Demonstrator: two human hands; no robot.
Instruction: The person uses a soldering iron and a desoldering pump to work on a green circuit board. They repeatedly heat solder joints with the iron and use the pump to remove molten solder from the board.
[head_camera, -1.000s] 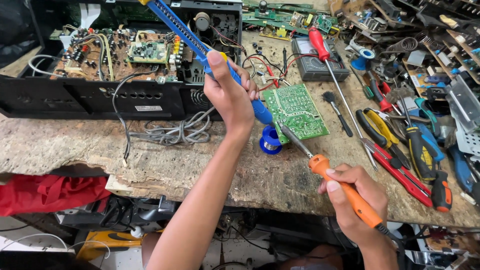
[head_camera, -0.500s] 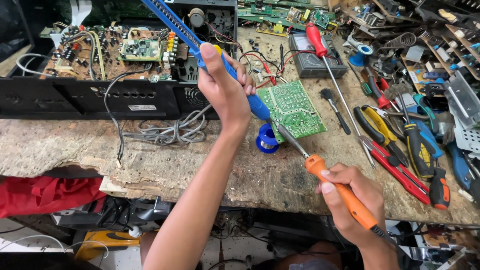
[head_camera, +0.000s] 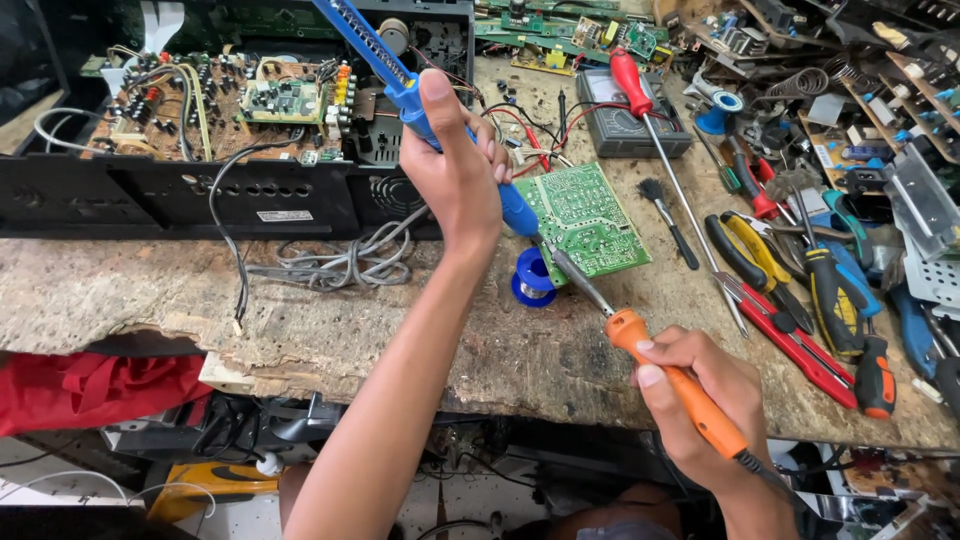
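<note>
My left hand (head_camera: 458, 165) grips a blue desoldering pump (head_camera: 390, 75), its tip down at the left edge of a green circuit board (head_camera: 590, 215) lying on the worn workbench (head_camera: 330, 330). My right hand (head_camera: 700, 400) holds an orange-handled soldering iron (head_camera: 680, 385). The iron's metal tip reaches up to the board's near left corner, close to the pump tip. A blue spool of solder wire (head_camera: 533, 280) sits just beside the board.
An opened black electronics chassis (head_camera: 230, 120) with boards and grey wires lies at the back left. A red-handled screwdriver (head_camera: 655, 130), a small brush, pliers and cutters (head_camera: 800, 290) crowd the right side. A grey multimeter (head_camera: 635, 125) sits behind the board.
Both hands hold nearly the same pose; the view has shifted slightly, and the pump and iron tips stay at the board's left edge.
</note>
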